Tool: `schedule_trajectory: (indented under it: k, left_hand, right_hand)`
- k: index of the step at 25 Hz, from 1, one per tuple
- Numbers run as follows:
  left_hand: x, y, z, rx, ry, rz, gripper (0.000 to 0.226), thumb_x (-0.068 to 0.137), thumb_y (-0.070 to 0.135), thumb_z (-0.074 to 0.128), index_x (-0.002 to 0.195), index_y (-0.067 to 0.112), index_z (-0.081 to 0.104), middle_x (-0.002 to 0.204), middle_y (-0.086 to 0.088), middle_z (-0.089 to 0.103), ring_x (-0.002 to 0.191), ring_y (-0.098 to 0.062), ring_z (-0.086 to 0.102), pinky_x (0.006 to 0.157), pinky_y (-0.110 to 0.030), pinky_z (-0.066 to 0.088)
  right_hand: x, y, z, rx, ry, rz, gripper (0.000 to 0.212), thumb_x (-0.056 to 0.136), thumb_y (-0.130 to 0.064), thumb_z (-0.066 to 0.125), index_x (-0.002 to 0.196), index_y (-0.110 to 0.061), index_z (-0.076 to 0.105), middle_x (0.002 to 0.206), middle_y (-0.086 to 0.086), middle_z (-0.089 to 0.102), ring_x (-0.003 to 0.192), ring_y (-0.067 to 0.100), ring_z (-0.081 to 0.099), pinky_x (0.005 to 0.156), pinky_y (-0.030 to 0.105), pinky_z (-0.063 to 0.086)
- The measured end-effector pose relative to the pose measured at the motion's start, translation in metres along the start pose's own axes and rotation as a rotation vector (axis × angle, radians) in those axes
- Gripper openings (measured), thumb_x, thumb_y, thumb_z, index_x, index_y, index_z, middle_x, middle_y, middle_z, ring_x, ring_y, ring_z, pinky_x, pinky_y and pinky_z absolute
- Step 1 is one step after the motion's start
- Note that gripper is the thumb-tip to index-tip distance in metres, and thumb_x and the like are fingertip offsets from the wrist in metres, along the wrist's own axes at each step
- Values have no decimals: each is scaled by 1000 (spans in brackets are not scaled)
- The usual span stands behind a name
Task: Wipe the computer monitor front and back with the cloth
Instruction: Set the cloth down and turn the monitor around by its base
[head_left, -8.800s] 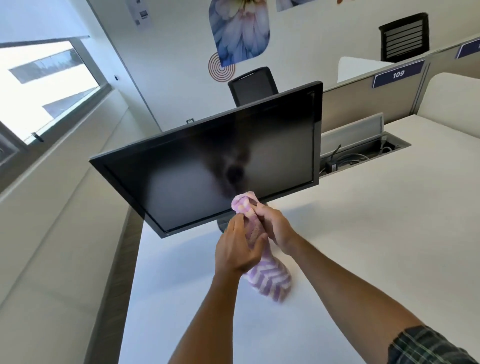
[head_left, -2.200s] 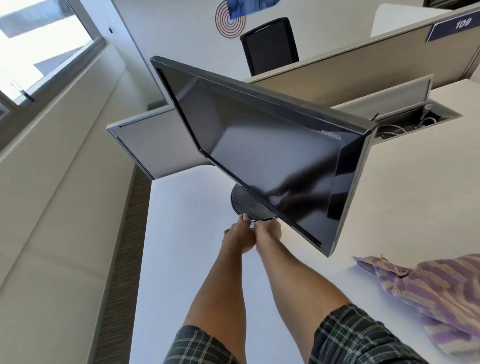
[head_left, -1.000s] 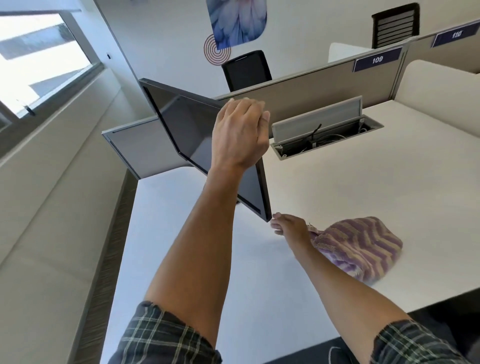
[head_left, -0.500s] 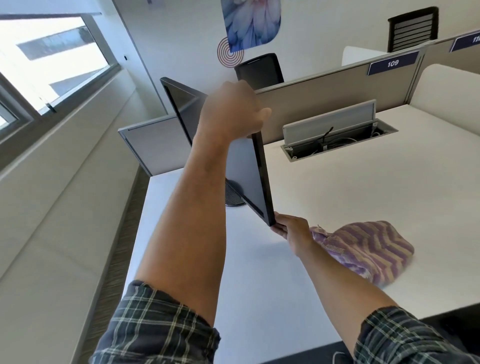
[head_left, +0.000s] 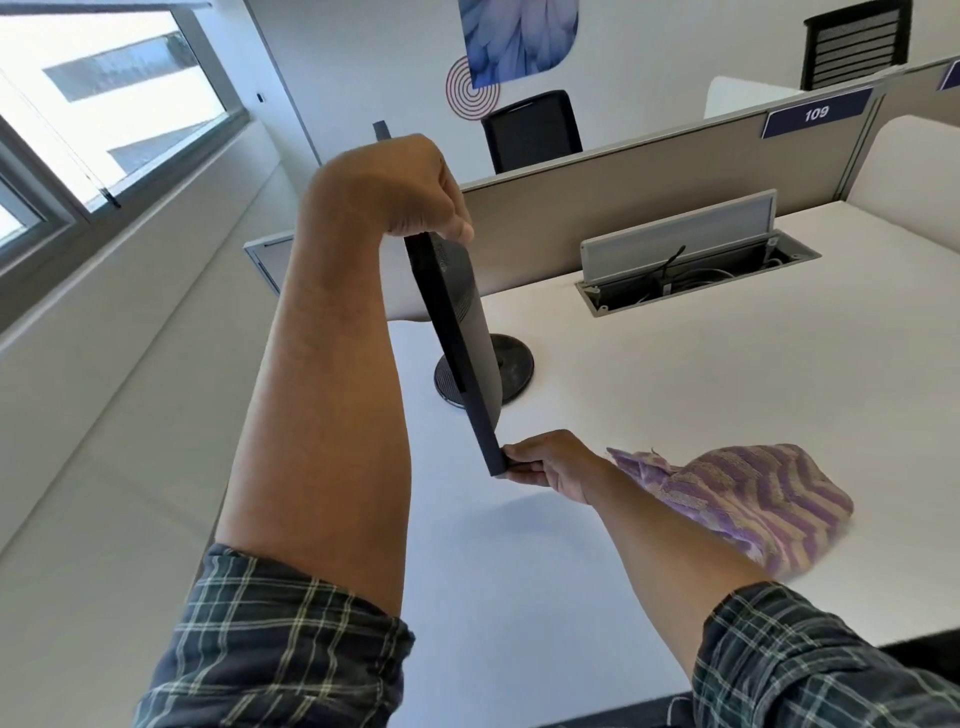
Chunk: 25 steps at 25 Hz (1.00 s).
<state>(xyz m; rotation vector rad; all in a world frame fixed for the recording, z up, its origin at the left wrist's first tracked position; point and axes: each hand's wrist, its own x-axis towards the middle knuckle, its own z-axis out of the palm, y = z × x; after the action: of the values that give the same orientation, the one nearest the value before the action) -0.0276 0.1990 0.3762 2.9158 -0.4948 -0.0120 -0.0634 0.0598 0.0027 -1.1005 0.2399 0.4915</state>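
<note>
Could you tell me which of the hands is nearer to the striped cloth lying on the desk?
Right. The right hand pinches the monitor's lower corner just beside the cloth; the left hand grips its top edge, higher up.

Head-worn view, down over desk (head_left: 675, 405)

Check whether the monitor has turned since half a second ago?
Yes. The monitor has swung further round on its base, now edge-on with its back toward the cable tray.

1 monitor (head_left: 457, 332), 1 cloth (head_left: 748, 499), 2 hands — left hand (head_left: 395, 187), right hand (head_left: 550, 462) — 2 chairs (head_left: 530, 130).
</note>
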Motion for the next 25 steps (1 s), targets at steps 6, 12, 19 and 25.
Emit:
schedule_trajectory:
  k: [6, 12, 19, 25]
  left_hand:
    - [0, -19, -7, -64, 4, -21, 28, 87, 39, 78, 105, 18, 80, 85, 1, 70, 73, -11, 58, 63, -27, 41]
    - [1, -1, 14, -60, 157, 138, 39, 91, 45, 67, 77, 10, 65, 79, -2, 67, 76, -18, 63, 71, -31, 47]
    - [18, 78, 149, -383, 313, 171, 42, 97, 34, 56, 61, 13, 53, 54, 0, 50, 56, -25, 49, 54, -30, 39]
    - [41, 55, 279, -438, -26, -309, 26, 100, 27, 50, 105, 9, 68, 96, -9, 68, 92, -27, 69, 80, -33, 55]
  right_hand:
    - [7, 7, 23, -13, -80, 39, 29, 88, 1, 73, 112, 15, 68, 113, 28, 71, 108, 40, 70, 102, 41, 54]
    - [13, -10, 13, -160, -103, 50, 31, 87, -3, 75, 113, 14, 69, 110, 28, 72, 106, 38, 71, 90, 35, 60]
    - [22, -67, -50, -458, 150, -121, 9, 83, -2, 77, 90, 3, 76, 86, 18, 77, 81, 32, 76, 71, 27, 61]
    - [63, -113, -99, -772, 521, -153, 5, 83, 1, 76, 80, -2, 75, 75, 13, 74, 58, 10, 71, 60, 19, 59]
